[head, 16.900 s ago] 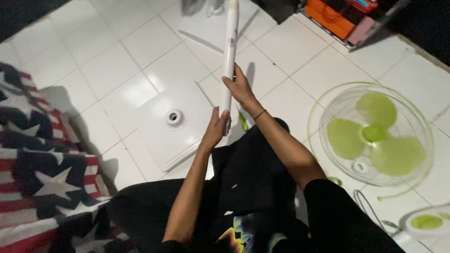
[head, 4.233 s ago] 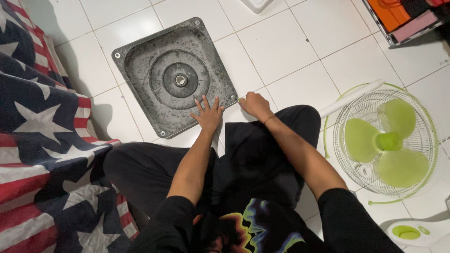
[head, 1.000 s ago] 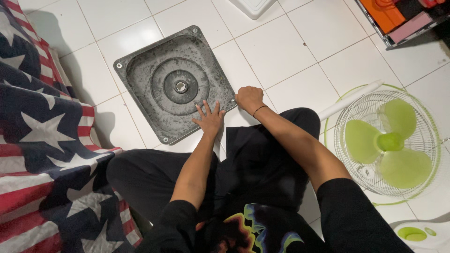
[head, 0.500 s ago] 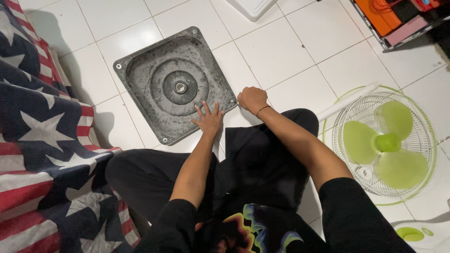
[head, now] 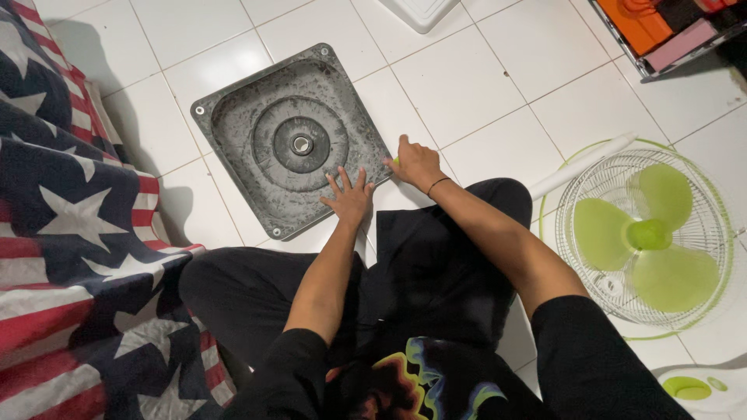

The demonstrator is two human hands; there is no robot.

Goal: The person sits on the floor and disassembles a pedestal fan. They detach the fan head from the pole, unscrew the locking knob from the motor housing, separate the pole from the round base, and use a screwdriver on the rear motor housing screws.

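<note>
From the head camera, a square grey base plate (head: 292, 140) lies upside down on the white tiled floor (head: 482, 85), one corner pointing toward the person's lap, its central hole facing up. The left hand (head: 350, 198) rests flat on the plate's near edge, fingers spread and open, gripping nothing — it only presses down. The right hand (head: 415, 162) sits just beside the plate's right-hand corner, fingers curled around something small with a hint of green at the fingertips; what it is cannot be made out. That corner lies directly left of the right hand, touching or nearly so, so the right hand is the nearer one to it. Off to the right, well apart, a green-bladed fan head (head: 646, 237) lies on the floor with a white pole (head: 580, 165) angled toward it — and a star-and-stripe cloth (head: 70, 233) covers the left side.
</note>
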